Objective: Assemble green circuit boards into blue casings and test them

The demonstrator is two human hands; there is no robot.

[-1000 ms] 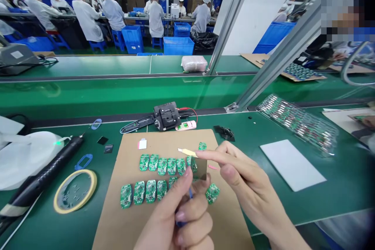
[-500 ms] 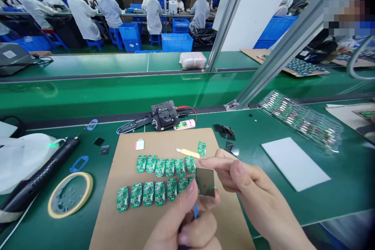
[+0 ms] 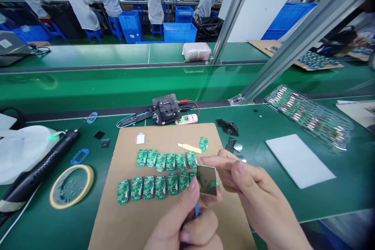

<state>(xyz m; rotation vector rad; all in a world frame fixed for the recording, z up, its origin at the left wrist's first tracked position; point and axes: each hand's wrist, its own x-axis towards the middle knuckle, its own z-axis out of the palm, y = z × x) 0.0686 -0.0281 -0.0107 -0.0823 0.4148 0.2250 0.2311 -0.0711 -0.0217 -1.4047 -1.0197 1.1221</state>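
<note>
My left hand (image 3: 187, 218) is closed, with the thumb and fingers gripping a small square LCD panel (image 3: 206, 180) that is dark grey and glossy. A narrow blue piece (image 3: 197, 209) shows between the curled fingers of that hand; the rest of it is hidden. My right hand (image 3: 249, 183) is just right of the panel. Its index finger stretches towards the panel's upper edge, the thumb stands apart from that fingertip, and nothing shows in its grasp. Green circuit boards (image 3: 161, 187) lie in two rows on a cardboard sheet (image 3: 131, 226) below and behind my hands.
A yellow-handled craft knife (image 3: 190, 148) and a lone board (image 3: 204, 143) lie on the cardboard. Black squares (image 3: 228, 127), a white sheet (image 3: 300, 160) and a clear tray (image 3: 310, 117) are at right. A tape roll (image 3: 88, 187) and black electric screwdriver (image 3: 49, 164) are at left.
The view has tilted down and shifted slightly left. Both hands keep nearly the same pose, with the panel still in my left hand.
</note>
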